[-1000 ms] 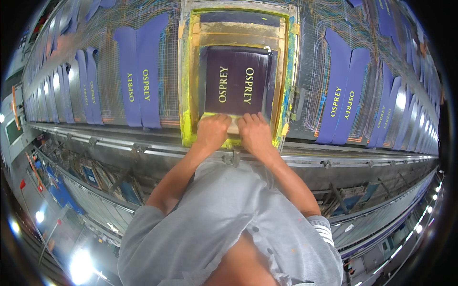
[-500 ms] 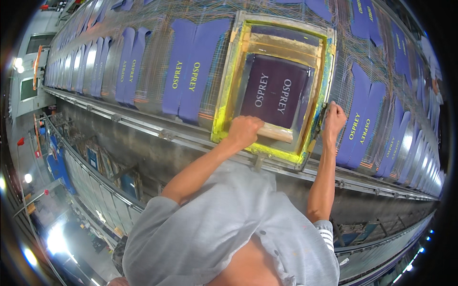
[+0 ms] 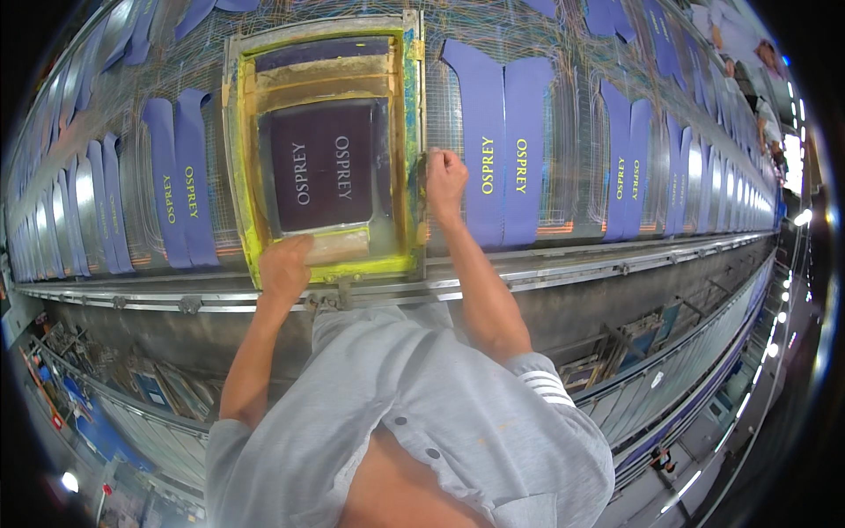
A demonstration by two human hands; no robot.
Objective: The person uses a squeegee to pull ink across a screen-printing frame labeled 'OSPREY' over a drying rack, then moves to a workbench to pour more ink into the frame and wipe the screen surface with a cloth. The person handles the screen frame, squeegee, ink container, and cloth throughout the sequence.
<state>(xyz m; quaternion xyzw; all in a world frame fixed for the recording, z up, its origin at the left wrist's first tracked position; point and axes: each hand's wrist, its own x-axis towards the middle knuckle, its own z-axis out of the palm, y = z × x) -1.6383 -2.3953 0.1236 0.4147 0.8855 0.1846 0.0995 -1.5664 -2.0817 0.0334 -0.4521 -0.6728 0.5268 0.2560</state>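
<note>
A printing screen [image 3: 412, 132] with a yellow-stained frame lies flat on the long table. Its dark purple window [image 3: 321, 163] carries two rows of pale lettering running opposite ways. Along the near end of the window is a pale wooden squeegee [image 3: 343, 246]. My left hand [image 3: 289, 266] is closed around the squeegee's left end. Against the outer right edge of the screen, my right hand [image 3: 446, 180] is closed in a fist that appears to grip the frame; its fingers partly hide the spot.
Purple fabric pieces [image 3: 506, 150] with yellow lettering lie in pairs along the table on both sides of the screen. A metal rail [image 3: 563, 275] runs along the table's near edge. Framed panels [image 3: 158, 387] are stored below on the left. People [image 3: 766, 57] stand at the far right.
The view has turned, so the screen and both hands appear farther left. My left hand stays on the squeegee at the near end, and my right hand remains closed at the screen's right edge.
</note>
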